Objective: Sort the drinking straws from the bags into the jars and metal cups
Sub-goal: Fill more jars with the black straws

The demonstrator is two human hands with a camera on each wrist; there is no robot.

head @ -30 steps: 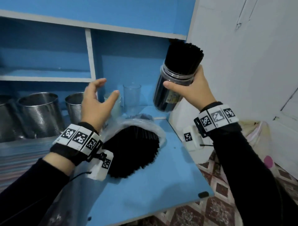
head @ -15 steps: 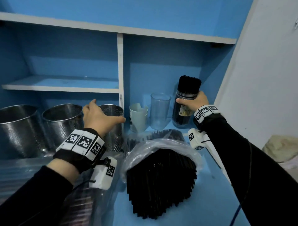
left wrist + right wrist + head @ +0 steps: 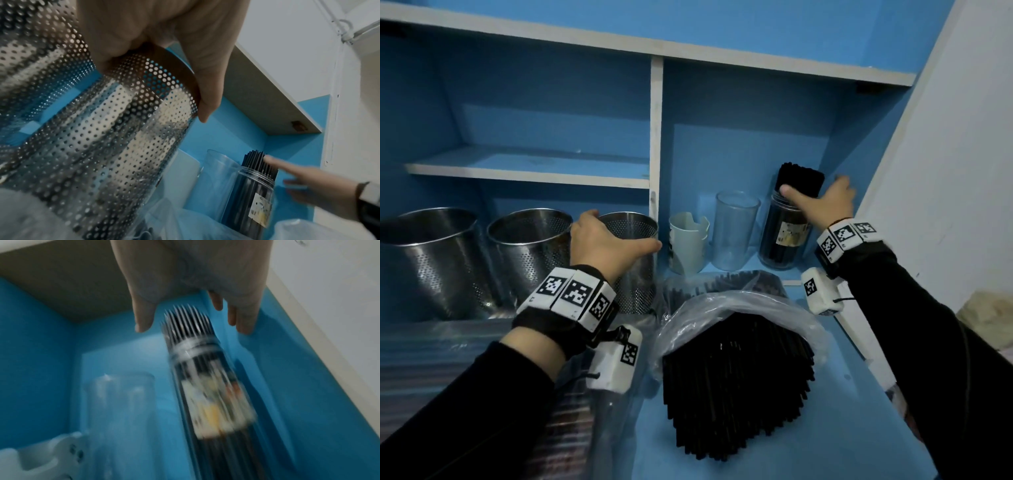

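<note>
Only a blurred, unreadable label [image 3: 792,233] shows on the straw-filled jar [image 3: 784,246].

Drinks-shop storage nook: blue shelves [image 3: 527,168], perforated steel cups [image 3: 530,253], bulk straws [image 3: 736,387]

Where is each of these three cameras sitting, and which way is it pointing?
Head: worn on the head, looking down at the shelf; both forearms and hands show.
Left wrist: along the left hand gripping the perforated metal cup.
Right wrist: along the open right hand above the straw-filled jar.
All three show that jar.
</note>
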